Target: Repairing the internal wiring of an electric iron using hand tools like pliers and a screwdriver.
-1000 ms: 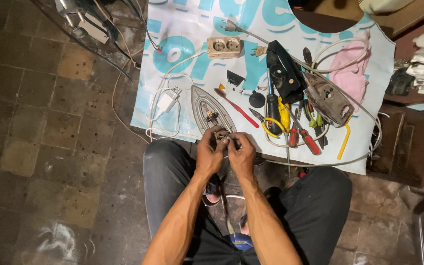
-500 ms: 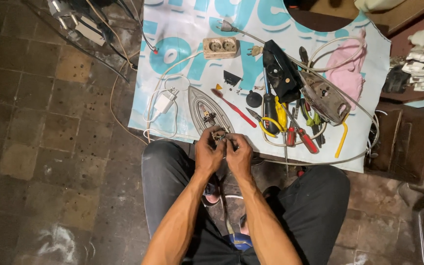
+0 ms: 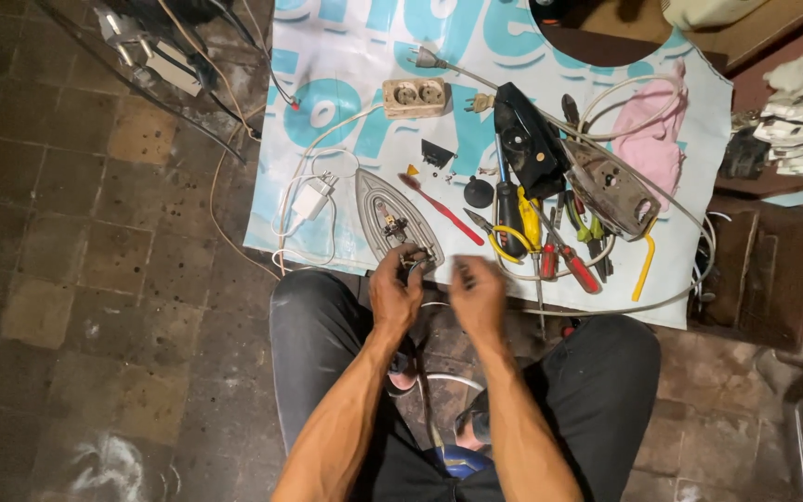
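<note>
While both forearms reach forward over the knees, the left hand (image 3: pixel 395 296) pinches a small part at the soleplate's (image 3: pixel 392 226) rear end. Blurred, the right hand (image 3: pixel 478 296) curls beside it; its grip cannot be told. Grey and pointed, the soleplate lies on the banner (image 3: pixel 346 84).

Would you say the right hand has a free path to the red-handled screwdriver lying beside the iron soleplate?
Probably yes: the right hand hovers just below the red-handled screwdriver, which lies uncovered on the banner, nothing between them.

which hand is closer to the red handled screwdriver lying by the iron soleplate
Right. The right hand is just below the red-handled screwdriver; the left hand sits further left, at the iron soleplate.
</note>
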